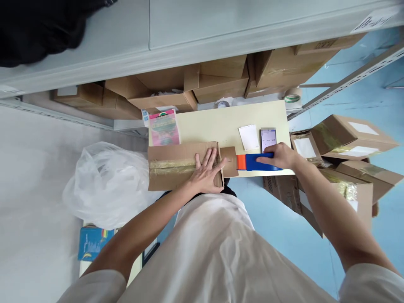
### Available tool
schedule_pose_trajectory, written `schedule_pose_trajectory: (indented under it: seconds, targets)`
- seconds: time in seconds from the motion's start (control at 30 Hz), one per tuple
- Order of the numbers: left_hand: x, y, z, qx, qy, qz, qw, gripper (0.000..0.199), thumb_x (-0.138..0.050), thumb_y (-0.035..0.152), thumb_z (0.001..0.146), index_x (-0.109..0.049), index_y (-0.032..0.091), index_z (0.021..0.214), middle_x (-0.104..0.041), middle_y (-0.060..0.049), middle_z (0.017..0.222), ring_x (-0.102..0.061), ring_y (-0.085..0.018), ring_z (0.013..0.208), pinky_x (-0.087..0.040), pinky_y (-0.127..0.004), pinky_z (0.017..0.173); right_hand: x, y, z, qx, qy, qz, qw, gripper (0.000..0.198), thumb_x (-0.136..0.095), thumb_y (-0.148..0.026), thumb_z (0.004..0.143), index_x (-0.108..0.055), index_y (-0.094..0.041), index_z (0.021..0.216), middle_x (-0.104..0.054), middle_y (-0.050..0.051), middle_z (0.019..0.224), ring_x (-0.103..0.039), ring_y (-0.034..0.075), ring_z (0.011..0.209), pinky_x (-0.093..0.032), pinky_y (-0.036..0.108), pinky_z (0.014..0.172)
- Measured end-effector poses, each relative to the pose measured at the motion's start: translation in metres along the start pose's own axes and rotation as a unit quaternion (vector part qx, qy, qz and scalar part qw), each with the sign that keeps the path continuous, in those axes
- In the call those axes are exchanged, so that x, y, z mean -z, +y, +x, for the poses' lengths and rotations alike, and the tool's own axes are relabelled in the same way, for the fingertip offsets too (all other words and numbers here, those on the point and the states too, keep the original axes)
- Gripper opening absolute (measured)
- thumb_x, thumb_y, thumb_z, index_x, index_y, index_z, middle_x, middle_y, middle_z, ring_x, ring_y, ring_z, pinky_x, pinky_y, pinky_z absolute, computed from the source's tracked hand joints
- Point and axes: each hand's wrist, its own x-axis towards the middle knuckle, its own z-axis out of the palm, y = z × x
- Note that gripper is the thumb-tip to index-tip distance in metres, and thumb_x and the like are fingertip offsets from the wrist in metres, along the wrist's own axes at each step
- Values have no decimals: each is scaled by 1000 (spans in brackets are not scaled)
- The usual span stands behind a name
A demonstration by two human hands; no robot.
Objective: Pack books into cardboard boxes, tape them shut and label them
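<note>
Facing the surface (210, 126), I have its near edge close to my body and the shelf (189, 46) across the way at 12 o'clock. My room runs beyond the box, where the surface shows between a pink packet (164, 128) and some white cards (249, 136). The right edge of the surface passes under my right wrist, with stacked cartons (353, 134) past it at 3 o'clock; a plastic bag (110, 181) sits off the left edge at 9 o'clock.

My left hand (206, 170) lies spread, palm down, on the right end of the cardboard box (172, 162). My right hand (277, 156) is wrapped around a blue tool (257, 162), just short of a phone (268, 135) at 11 o'clock.

The box stretches toward 9 o'clock from my left hand; the tool's orange end points at 9 o'clock, right by the box's flap (229, 168).
</note>
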Motion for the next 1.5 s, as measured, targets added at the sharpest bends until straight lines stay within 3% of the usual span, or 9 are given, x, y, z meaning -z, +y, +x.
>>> schedule_pose_trajectory:
  seconds: [0.17, 0.3, 0.47, 0.6, 0.73, 0.93, 1.1, 1.37, 1.5]
  targets:
    - [13, 13, 0, -12, 12, 49, 999, 75, -73, 49, 64, -52, 29, 133, -2, -11, 161, 3, -49, 142, -1, -77, 101, -14, -94, 5, -85, 31, -159, 983, 55, -49, -64, 80, -71, -14, 82, -69, 16, 77, -66, 28, 75, -43, 32, 61]
    - [18, 23, 6, 14, -13, 68, 997, 78, -78, 55, 55, -60, 23, 123, -4, -13, 160, 3, -53, 140, -11, -79, 98, -38, -134, 7, -57, 26, -187, 980, 35, -48, -41, 89, -70, -14, 85, -70, 17, 81, -67, 29, 78, -43, 34, 65]
    - [14, 26, 8, 30, -8, 32, 999, 96, -77, 68, 48, -55, 22, 130, 3, -14, 160, 7, -55, 139, -7, -81, 97, -73, -99, -14, -109, 146, -134, 974, 47, -45, -54, 89, -68, -13, 84, -70, 16, 80, -67, 26, 75, -39, 31, 62]
    - [9, 19, 3, 12, 15, -29, 999, 115, -67, 75, 57, -23, 24, 150, 9, -20, 159, 9, -52, 140, 0, -80, 97, -97, -56, -39, -180, 249, -29, 951, 45, -41, -53, 89, -65, -15, 88, -69, 11, 75, -64, 24, 70, -36, 29, 59]
    - [6, 9, -6, -8, 36, -49, 998, 115, -61, 73, 66, -5, 21, 153, 13, -23, 157, 9, -49, 142, -1, -73, 103, -127, -39, -46, -212, 267, 56, 939, 28, -44, -35, 83, -62, -15, 93, -68, 10, 79, -61, 24, 72, -39, 30, 63]
    - [3, -7, -27, -13, 83, 0, 996, 99, -58, 65, 76, -12, 21, 153, 8, -19, 159, 5, -45, 143, -8, -67, 109, -175, -39, -25, -193, 267, 55, 942, 31, -47, -28, 80, -56, -10, 104, -64, 16, 92, -58, 28, 87, -43, 36, 74]
    - [0, -28, -63, 80, 122, 41, 988, 81, -49, 58, 85, -20, 20, 151, 0, -20, 159, 1, -43, 144, -6, -68, 108, -196, -43, -2, -185, 232, 21, 955, 33, -45, -20, 84, -52, -6, 113, -63, 18, 97, -58, 29, 94, -43, 40, 84]
    - [-20, -106, -151, 323, 256, -115, 904, 100, -49, 62, 82, 0, 10, 152, 17, -23, 156, 13, -40, 144, -3, -66, 110, -185, -54, -6, -156, 236, 21, 959, 67, -59, -16, 78, -34, -2, 139, -52, 28, 128, -45, 38, 126, -34, 51, 104]
    - [-43, -146, -167, 266, 284, -390, 835, 112, -46, 81, 69, -10, 14, 152, -16, -20, 157, -15, -35, 145, -17, -52, 116, -174, -75, -17, 40, 179, 123, 975, 113, -74, -26, 67, 1, -19, 152, -14, 18, 157, -15, 32, 145, -23, 50, 114]
